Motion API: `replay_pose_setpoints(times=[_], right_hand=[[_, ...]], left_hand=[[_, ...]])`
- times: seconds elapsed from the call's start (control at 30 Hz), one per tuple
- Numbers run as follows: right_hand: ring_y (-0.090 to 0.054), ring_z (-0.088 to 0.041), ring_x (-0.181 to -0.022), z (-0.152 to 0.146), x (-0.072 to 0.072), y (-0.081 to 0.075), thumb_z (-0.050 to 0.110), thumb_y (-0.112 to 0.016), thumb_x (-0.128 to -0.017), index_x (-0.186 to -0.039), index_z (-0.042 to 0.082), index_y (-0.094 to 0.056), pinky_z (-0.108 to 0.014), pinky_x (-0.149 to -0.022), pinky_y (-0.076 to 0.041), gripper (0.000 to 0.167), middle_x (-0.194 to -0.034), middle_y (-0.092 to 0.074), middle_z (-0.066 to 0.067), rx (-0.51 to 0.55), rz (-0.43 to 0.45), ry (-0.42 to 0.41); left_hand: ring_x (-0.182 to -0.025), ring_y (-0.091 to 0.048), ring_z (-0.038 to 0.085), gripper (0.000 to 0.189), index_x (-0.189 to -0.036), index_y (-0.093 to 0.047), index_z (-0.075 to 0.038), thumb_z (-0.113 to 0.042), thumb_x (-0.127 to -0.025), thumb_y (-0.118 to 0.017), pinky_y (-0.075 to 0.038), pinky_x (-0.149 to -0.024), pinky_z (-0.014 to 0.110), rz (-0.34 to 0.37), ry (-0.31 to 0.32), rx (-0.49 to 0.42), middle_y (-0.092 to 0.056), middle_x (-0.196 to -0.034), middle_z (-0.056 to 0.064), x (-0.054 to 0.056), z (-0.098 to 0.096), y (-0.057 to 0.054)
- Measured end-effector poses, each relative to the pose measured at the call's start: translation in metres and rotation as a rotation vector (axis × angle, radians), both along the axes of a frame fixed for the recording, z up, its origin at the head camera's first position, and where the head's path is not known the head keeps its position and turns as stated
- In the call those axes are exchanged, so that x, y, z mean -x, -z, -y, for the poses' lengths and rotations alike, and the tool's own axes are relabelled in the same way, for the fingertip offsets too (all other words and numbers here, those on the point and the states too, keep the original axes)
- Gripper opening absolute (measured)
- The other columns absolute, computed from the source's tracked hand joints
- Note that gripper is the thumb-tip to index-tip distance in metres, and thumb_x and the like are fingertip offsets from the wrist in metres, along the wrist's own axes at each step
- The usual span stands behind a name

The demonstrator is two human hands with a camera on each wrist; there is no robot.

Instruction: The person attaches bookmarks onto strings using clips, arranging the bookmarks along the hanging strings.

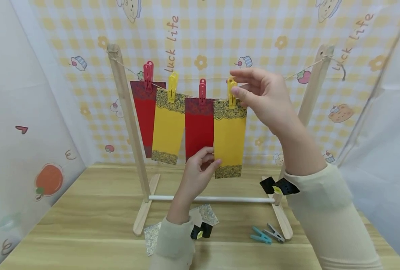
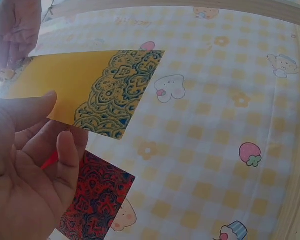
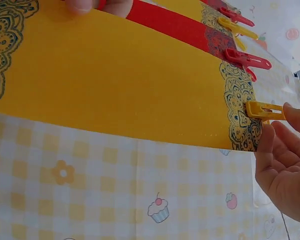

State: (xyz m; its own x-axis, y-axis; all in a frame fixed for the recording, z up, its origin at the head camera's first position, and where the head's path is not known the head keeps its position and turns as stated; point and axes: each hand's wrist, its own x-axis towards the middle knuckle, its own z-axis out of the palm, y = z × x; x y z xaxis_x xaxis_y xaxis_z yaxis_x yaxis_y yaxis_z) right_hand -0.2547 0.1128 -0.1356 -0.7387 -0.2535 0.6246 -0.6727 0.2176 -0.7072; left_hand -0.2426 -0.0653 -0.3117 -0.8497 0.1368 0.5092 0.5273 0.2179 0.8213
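Between the thumb and fingers of my left hand [image 1: 200, 170] is the left edge of a yellow card [image 1: 229, 142] with patterned bands at its top and bottom. My right hand [image 1: 270, 97] pinches the handles of a yellow clothespin [image 1: 232, 100], whose jaws overlap the card's upper band at the string. In the right wrist view the thumb presses on the end of that clothespin [image 3: 264, 110]. Left of it hang a red card [image 1: 199, 123] under a red clothespin [image 1: 202, 92], another yellow card [image 1: 167, 129] under a yellow clothespin [image 1: 173, 88], and another red card [image 1: 143, 116] under a red clothespin [image 1: 148, 77].
The string [image 1: 294, 76] runs between two wooden posts [image 1: 127, 112], joined low down by a white rod [image 1: 233, 199]. On the wooden table [image 1: 85, 232] lie a blue clothespin [image 1: 261, 235], a grey clothespin [image 1: 274, 233] and patterned paper [image 1: 208, 214] partly under my left arm.
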Motion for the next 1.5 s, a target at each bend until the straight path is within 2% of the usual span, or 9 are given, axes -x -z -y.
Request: replay_pose_setpoints(times=[0.23,0.47,0.7,0.87,1.07,1.3,1.5], right_hand=[[-0.069,-0.009,-0.102,-0.009,-0.005,0.002,0.009,-0.066,-0.095,-0.125,0.006,-0.066,-0.019,-0.079,-0.056,0.031,-0.121,-0.071,-0.005,0.031,-0.055,-0.019],[-0.071,-0.010,-0.099,-0.023,-0.011,0.002,0.005,-0.067,-0.094,-0.118,0.005,-0.070,-0.018,-0.080,-0.054,0.024,-0.113,-0.074,0.000,0.111,-0.071,-0.081],[-0.071,-0.010,-0.098,-0.041,-0.014,0.016,0.002,-0.065,-0.094,-0.116,0.008,-0.071,-0.017,-0.077,-0.053,0.023,-0.110,-0.074,0.001,0.109,-0.080,-0.093],[-0.070,-0.011,-0.100,-0.051,-0.016,0.035,0.003,-0.065,-0.094,-0.118,0.005,-0.070,-0.016,-0.081,-0.053,0.024,-0.110,-0.074,0.003,0.077,-0.057,-0.074],[-0.069,-0.007,-0.100,-0.064,-0.016,0.066,0.006,-0.064,-0.096,-0.120,0.004,-0.069,-0.014,-0.085,-0.053,0.024,-0.111,-0.074,0.009,-0.008,-0.020,-0.016],[-0.066,-0.003,-0.097,-0.083,-0.014,0.105,0.016,-0.063,-0.098,-0.122,0.006,-0.068,-0.016,-0.069,-0.047,0.027,-0.110,-0.072,0.019,-0.124,0.051,0.078],[-0.064,0.001,-0.100,-0.097,-0.015,0.137,0.021,-0.064,-0.098,-0.123,0.008,-0.067,-0.013,-0.083,-0.048,0.028,-0.112,-0.070,0.021,-0.196,0.162,0.099]], left_hand=[[-0.099,-0.069,0.025,0.033,-0.125,-0.060,-0.002,-0.014,-0.095,-0.067,-0.055,-0.079,0.029,0.121,0.021,0.091,-0.074,-0.109,0.014,-0.002,0.005,0.008],[-0.104,-0.067,0.022,0.029,-0.124,-0.062,-0.009,-0.016,-0.096,-0.065,-0.053,-0.081,0.032,0.154,0.065,0.198,-0.074,-0.106,0.008,-0.002,0.011,0.017],[-0.100,-0.066,0.021,0.028,-0.124,-0.063,-0.009,-0.015,-0.097,-0.065,-0.052,-0.080,0.031,0.167,0.106,0.255,-0.075,-0.107,0.006,-0.006,0.018,0.023],[-0.100,-0.064,0.018,0.024,-0.122,-0.065,-0.012,-0.016,-0.098,-0.064,-0.052,-0.080,0.031,0.182,0.114,0.299,-0.074,-0.108,0.006,-0.009,0.022,0.025],[-0.103,-0.066,0.016,0.021,-0.118,-0.067,-0.011,-0.014,-0.098,-0.063,-0.053,-0.081,0.029,0.171,0.123,0.386,-0.073,-0.108,0.003,-0.015,0.030,0.025],[-0.104,-0.064,0.017,0.021,-0.118,-0.069,-0.012,-0.016,-0.098,-0.063,-0.052,-0.082,0.029,0.187,0.067,0.461,-0.072,-0.110,0.002,-0.024,0.044,0.027],[-0.104,-0.063,0.020,0.021,-0.117,-0.069,-0.010,-0.016,-0.099,-0.061,-0.053,-0.082,0.031,0.186,0.032,0.526,-0.071,-0.113,0.003,-0.032,0.060,0.036]])
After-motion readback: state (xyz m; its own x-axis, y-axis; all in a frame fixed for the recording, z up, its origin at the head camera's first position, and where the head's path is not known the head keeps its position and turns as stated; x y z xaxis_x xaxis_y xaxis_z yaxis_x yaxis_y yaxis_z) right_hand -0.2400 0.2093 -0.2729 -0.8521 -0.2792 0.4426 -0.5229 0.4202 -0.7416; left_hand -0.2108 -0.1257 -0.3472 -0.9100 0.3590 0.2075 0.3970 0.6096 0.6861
